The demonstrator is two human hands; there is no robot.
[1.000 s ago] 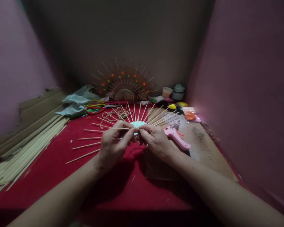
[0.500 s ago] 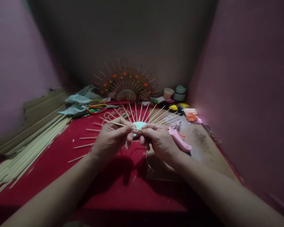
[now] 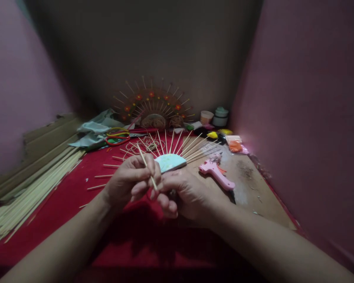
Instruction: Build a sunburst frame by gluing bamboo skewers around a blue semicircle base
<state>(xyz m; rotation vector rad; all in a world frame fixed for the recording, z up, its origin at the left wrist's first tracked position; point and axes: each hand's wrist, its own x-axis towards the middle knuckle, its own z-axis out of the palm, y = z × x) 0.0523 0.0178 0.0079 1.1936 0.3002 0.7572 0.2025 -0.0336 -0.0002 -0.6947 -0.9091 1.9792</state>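
My left hand (image 3: 134, 175) is closed, pinching a thin wooden stick (image 3: 143, 157) between thumb and fingers. The stick slants, its upper end up and to the left. At its lower end, the fingertips of my right hand (image 3: 187, 192) close on it. Behind my hands lies a pale blue half-round piece (image 3: 171, 160) with many thin sticks fanning out around its curved edge. My left hand hides part of that fan. A pink glue gun (image 3: 216, 175) lies to the right of my right hand.
A bundle of sticks (image 3: 38, 192) and cardboard (image 3: 50, 135) lie at left on the red cloth (image 3: 118, 247). Scissors (image 3: 118, 137) and looped cord (image 3: 146, 144) lie further back. A finished-looking flowered fan (image 3: 152, 100) leans at the wall. A brown board (image 3: 259, 196) is at right.
Both hands have come lower and nearer, away from the half-round piece. The stick has turned from nearly level to steeply slanted. More of the blue piece and glue gun shows.
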